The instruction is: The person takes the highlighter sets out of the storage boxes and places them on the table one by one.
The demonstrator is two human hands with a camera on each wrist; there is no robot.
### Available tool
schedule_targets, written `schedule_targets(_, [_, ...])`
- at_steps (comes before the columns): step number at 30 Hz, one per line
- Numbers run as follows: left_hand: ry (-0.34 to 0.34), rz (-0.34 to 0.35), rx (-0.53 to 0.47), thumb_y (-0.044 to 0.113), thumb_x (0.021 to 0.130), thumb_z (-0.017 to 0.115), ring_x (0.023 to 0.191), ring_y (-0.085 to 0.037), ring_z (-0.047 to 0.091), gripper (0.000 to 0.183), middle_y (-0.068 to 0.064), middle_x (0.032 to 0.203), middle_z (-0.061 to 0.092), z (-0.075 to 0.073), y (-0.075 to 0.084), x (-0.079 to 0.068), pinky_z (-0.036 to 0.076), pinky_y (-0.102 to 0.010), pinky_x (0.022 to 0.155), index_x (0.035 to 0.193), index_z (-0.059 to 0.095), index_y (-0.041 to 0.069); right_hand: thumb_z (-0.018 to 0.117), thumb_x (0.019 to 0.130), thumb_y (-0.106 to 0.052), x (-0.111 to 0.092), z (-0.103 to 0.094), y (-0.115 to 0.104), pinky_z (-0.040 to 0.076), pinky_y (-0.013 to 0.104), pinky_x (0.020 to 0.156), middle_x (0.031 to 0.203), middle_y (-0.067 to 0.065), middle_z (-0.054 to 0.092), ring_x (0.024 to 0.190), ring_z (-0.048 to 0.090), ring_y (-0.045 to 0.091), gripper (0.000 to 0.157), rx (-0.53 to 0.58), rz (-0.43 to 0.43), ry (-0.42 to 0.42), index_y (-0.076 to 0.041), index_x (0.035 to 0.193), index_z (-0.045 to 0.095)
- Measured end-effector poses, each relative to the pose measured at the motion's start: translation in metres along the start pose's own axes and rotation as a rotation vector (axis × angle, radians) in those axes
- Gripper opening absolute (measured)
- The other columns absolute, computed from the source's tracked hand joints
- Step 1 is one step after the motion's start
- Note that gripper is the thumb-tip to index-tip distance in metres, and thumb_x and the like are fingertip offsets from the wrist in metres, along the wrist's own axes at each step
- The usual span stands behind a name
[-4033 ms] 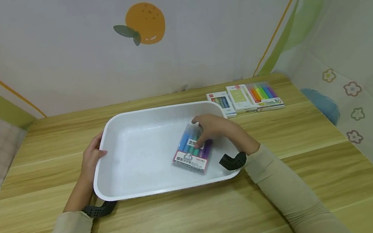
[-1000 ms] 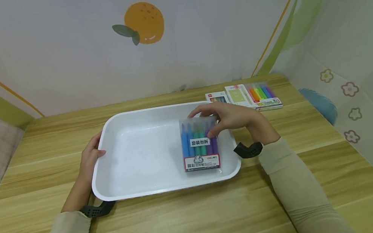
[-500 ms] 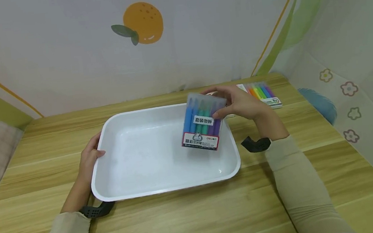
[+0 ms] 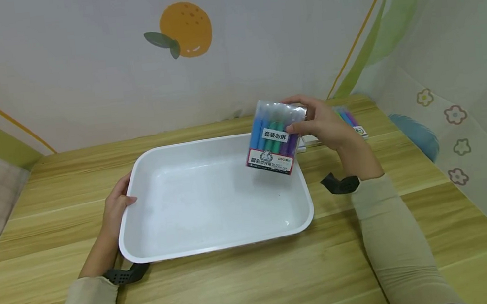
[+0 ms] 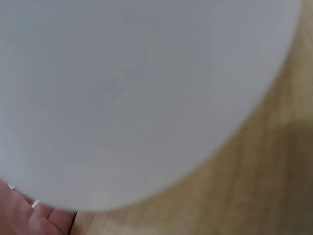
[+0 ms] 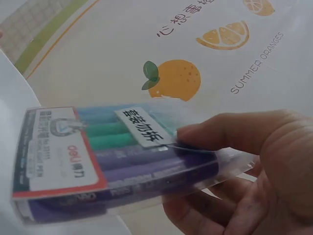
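My right hand [image 4: 323, 124] holds a clear plastic pack of highlighter pens [image 4: 274, 139] by its upper right side, over the back right corner of a white tray [image 4: 186, 202]. Blue, green and purple pens show through the pack, with a white label band at its lower end. In the right wrist view the thumb [image 6: 200, 134] presses on the pack's face and the other fingers lie underneath. My left hand [image 4: 116, 210] grips the tray's left rim, thumb over the edge and fingers hidden below. The left wrist view is mostly filled by the blurred tray wall [image 5: 137, 98].
Behind the right hand, a pack of coloured pens [image 4: 351, 118] lies at the table's back right, partly covered. Other white boxes beside it are mostly hidden. A printed wall sheet [image 4: 98, 88] stands right behind the wooden table [image 4: 240, 291].
The highlighter pack lay in the tray under my right hand; it has been lifted out and moved back and to the right. My left hand stays on the rim.
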State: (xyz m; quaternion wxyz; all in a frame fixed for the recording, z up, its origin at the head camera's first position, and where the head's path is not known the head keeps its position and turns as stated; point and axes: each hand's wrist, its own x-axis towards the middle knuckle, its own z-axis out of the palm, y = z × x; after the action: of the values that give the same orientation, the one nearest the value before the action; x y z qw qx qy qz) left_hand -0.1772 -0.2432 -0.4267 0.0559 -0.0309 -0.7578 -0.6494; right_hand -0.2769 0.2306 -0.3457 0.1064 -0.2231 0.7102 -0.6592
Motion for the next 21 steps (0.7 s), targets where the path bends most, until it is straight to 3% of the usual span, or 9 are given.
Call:
schedule_targets(5, [-0.002,0.004,-0.007,-0.002,0.087,0.036,0.107,-0.001,0.059,0.065,0.019,0.127,0.054,0.0000,-0.0003,0.0001,0.054,-0.012,0.079,0.152,0.037,-0.004,0.063,0.089,0.009,0.0001,-0.0019,-0.0016,0.061,0.030,0.075,0.091,0.000,0.074,0.084,0.073,0.015,0.053,0.109,0.053,0.101,-0.007,0.138,0.050])
schedule_targets(8, [-0.003,0.006,-0.012,-0.002,0.088,0.036,0.107,-0.001,0.059,0.064,0.020,0.127,0.055,0.0004,-0.0005,0.0002,0.054,-0.012,0.079,0.152,0.037,-0.003,0.063,0.090,0.008,-0.0001,-0.0020,-0.0038,0.061,0.029,0.074,0.094,0.000,0.072,0.085,0.073,0.014,0.054,0.169,0.079,0.160,-0.007,0.139,0.048])
schedule_targets(12, [-0.002,0.006,-0.017,-0.002,0.088,0.037,0.107,0.000,0.058,0.064,0.021,0.126,0.055,0.0005,-0.0009,0.0001,0.054,-0.012,0.079,0.152,0.038,-0.002,0.063,0.091,0.006,0.0007,-0.0035,-0.0033,0.060,0.027,0.075,0.102,0.000,0.073,0.088,0.072,0.013,0.046,0.252,0.088,0.237,-0.009,0.133,0.051])
schedule_targets(16, [0.000,0.005,-0.014,-0.002,0.088,0.037,0.106,0.001,0.059,0.064,0.022,0.125,0.055,0.0004,-0.0009,-0.0005,0.054,-0.012,0.078,0.151,0.039,-0.001,0.064,0.094,0.001,0.0017,-0.0069,0.0002,0.060,0.024,0.073,0.097,0.001,0.075,0.084,0.073,0.013,0.035,0.347,0.095,0.310,-0.007,0.127,0.054])
schedule_targets(21, [0.005,0.007,-0.011,-0.002,0.087,0.037,0.105,0.003,0.059,0.063,0.023,0.123,0.056,0.0006,-0.0003,-0.0003,0.054,-0.011,0.078,0.151,0.040,-0.002,0.064,0.098,-0.012,0.0025,-0.0102,0.0029,0.060,0.024,0.070,0.095,0.000,0.073,0.083,0.073,0.011,0.028,0.381,0.145,0.389,-0.008,0.124,0.058])
